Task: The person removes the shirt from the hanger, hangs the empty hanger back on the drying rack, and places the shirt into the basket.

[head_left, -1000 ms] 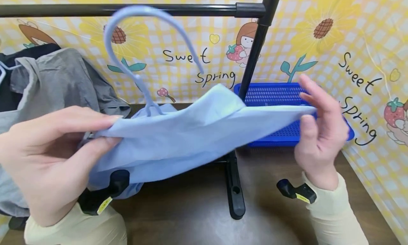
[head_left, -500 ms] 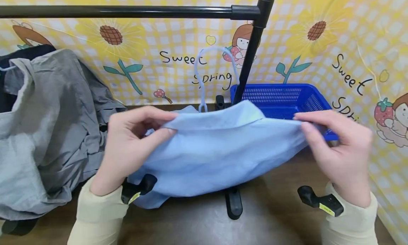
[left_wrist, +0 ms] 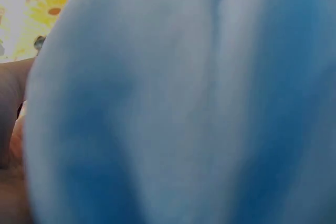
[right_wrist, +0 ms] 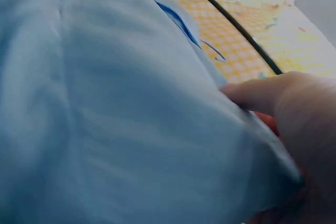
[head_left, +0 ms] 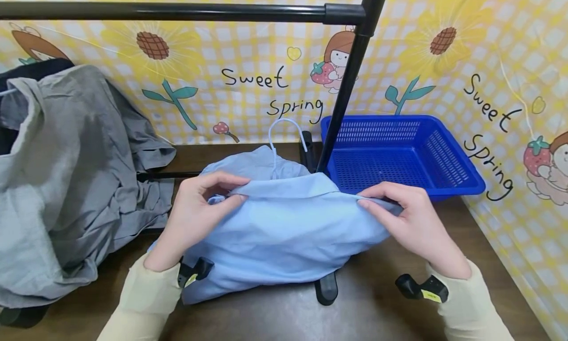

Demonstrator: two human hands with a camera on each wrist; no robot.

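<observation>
A light blue collared shirt (head_left: pixel 293 232) spreads between both hands in the head view. My left hand (head_left: pixel 199 208) pinches it at the left end of the collar, thumb below and fingers above. On the other side, my right hand (head_left: pixel 408 218) pinches the shoulder edge between thumb and fingers. Behind the collar, the pale blue hook of a hanger (head_left: pixel 286 121) rises from the shirt; the rest of the hanger is hidden in the cloth. Shirt cloth (left_wrist: pixel 157 103) fills most of the left wrist view. In the right wrist view, my right thumb (right_wrist: pixel 252 94) presses on the shirt's edge.
A black rack's rail (head_left: pixel 177 11) crosses the top, and its post (head_left: pixel 346 89) slants down behind the shirt. Grey garments (head_left: pixel 84 149) hang at the left. A blue plastic basket (head_left: pixel 459 156) stands on the brown floor (head_left: pixel 377 306) at the right.
The shirt and hanger have moved lower and toward the rack's foot. My right hand, loose near the shoulder a second ago, now pinches it. My left hand has shifted right, still holding the collar.
</observation>
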